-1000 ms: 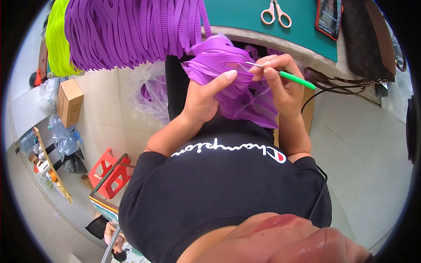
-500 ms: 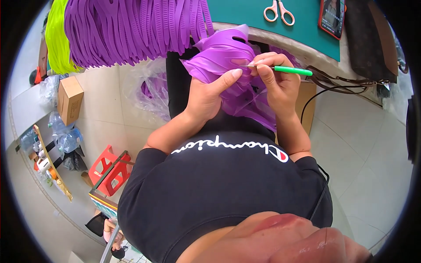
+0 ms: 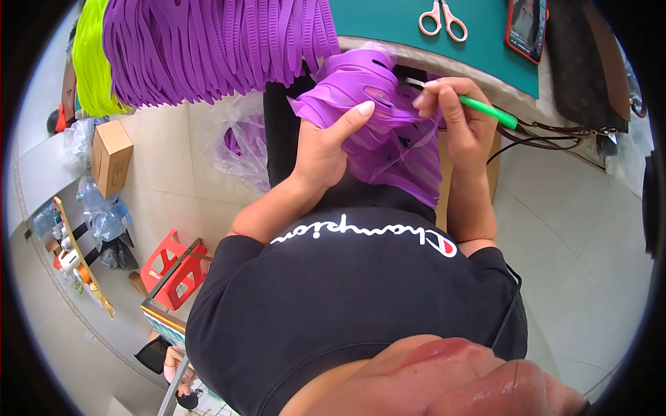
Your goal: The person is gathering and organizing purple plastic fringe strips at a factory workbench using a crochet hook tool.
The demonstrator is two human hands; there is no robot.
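Holding a purple bundle (image 3: 343, 80) in the closed grip of the left hand (image 3: 322, 149), between torso (image 3: 361, 284) and green table (image 3: 388, 21). Gripping a green-handled tool (image 3: 492, 112) in the right hand (image 3: 461, 107), with its metal tip (image 3: 414, 82) near the bundle. Facing scissors (image 3: 447, 15) and a phone (image 3: 526, 31) on the table, with purple strips (image 3: 222, 48) to the left.

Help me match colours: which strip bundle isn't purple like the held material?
The yellow-green bundle, leftmost: the wide bundle on its right is purple, as is the material in the left hand.
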